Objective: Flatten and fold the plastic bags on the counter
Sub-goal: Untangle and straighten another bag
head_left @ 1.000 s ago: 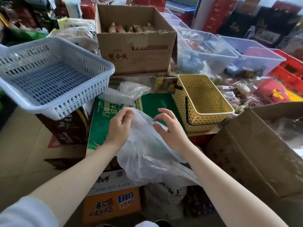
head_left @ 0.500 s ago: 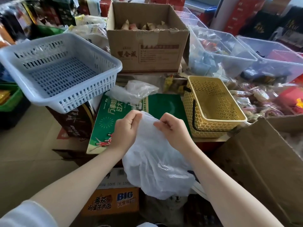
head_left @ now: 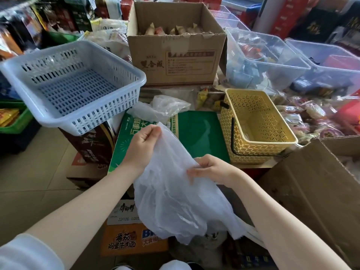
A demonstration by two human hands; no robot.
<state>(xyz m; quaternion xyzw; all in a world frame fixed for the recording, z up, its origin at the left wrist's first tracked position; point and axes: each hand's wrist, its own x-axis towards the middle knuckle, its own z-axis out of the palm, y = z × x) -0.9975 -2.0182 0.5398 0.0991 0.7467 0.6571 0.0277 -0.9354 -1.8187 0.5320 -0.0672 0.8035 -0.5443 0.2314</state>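
Note:
A translucent white plastic bag (head_left: pixel 175 199) hangs in front of me over the near edge of a green carton (head_left: pixel 198 133). My left hand (head_left: pixel 143 146) pinches the bag's top corner above the carton. Lower and to the right, my right hand (head_left: pixel 209 169) grips the bag's side edge, fingers curled into the film. The bag's bottom droops loose and wrinkled toward the floor boxes. A second crumpled clear bag (head_left: pixel 165 107) lies on the far end of the green carton, untouched.
A pale blue perforated basket (head_left: pixel 78 117) sits to the left on a dark box. A yellow basket (head_left: pixel 276 141) stands right of the carton, a brown cardboard box (head_left: pixel 175 61) behind it. An open cardboard box (head_left: pixel 311 182) is at near right. Clear bins (head_left: pixel 292 61) of goods fill the back right.
My right hand has slid down and right along the bag's edge, away from my left hand, which keeps the top corner. The bag is drawn out longer between them.

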